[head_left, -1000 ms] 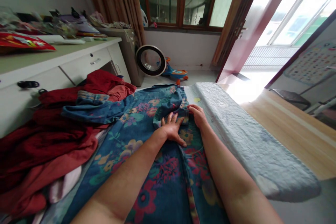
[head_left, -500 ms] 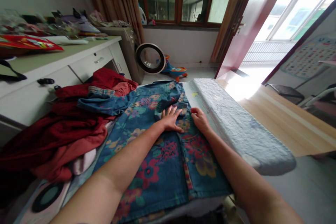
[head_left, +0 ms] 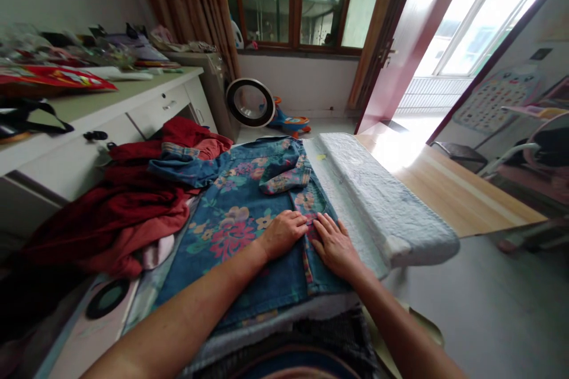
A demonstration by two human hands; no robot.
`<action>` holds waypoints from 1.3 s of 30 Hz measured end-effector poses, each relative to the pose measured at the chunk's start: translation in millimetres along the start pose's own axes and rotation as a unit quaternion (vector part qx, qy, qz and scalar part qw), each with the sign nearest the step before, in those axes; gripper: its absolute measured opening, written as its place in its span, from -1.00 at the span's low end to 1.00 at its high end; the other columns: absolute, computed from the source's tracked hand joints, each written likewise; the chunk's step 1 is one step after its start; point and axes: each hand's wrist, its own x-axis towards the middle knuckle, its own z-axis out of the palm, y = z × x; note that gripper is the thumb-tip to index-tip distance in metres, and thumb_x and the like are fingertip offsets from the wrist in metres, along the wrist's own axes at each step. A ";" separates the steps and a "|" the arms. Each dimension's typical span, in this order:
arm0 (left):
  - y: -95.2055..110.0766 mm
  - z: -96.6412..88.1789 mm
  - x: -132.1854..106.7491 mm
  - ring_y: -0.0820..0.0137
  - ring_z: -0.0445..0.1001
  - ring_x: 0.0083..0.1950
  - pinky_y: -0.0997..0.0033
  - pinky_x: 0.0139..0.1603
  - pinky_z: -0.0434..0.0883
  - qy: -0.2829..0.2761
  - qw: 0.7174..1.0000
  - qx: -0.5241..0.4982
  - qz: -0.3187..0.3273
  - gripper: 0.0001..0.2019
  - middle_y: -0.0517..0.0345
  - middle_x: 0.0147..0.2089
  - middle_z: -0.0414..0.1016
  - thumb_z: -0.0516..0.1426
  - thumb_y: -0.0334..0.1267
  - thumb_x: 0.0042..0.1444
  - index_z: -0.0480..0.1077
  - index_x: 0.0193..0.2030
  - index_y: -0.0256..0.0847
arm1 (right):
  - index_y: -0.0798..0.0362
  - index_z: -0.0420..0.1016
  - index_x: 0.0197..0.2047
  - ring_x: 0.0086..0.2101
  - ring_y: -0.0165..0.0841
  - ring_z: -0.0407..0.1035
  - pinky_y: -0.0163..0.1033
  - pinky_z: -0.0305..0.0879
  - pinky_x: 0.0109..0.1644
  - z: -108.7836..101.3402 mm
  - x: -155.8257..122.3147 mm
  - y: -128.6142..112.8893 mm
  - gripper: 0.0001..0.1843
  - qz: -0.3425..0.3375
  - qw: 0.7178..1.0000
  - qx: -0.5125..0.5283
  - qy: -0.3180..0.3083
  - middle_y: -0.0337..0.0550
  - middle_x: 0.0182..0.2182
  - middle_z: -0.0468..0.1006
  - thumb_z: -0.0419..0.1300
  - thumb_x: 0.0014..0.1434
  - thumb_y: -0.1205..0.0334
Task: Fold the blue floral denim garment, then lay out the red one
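Observation:
A blue denim shirt (head_left: 231,231) with a colourful flower print lies spread in front of me, its front strip running towards me. One sleeve (head_left: 287,177) is folded across its chest; the other sleeve (head_left: 182,166) reaches left over the red clothes. On the strip, my left hand (head_left: 284,234) is closed, fingers bent together on the cloth and thumb hidden. Just right of it, my right hand (head_left: 335,246) lies flat on the shirt's edge, fingers apart. Beneath the shirt is a pale quilted cover (head_left: 382,189), showing on the right.
Dark red clothes (head_left: 120,195) are heaped at the left, beside a white cabinet (head_left: 164,103) with clutter on top. Behind the shirt stands a washing machine with its round door (head_left: 250,102) swung out. A wooden board (head_left: 427,183) lies right of the quilted cover.
Both hands have come down the shirt towards me. My left hand has left the folded sleeve and its fingers have drawn together; my right hand has flattened onto the cloth. The view has shifted slightly.

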 end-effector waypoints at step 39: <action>12.4 -1.1 -7.4 0.26 0.25 0.28 0.18 0.30 0.27 0.001 0.979 -0.141 -0.148 -0.74 0.13 0.20 0.41 0.03 -0.30 0.29 0.54 -0.07 -0.05 | 0.00 0.42 -0.43 -0.30 -0.26 0.39 -0.22 0.22 -0.19 -20.6 -32.6 -56.7 -0.77 0.014 0.999 -0.025 -0.039 -0.11 -0.39 0.50 0.20 0.13 0.03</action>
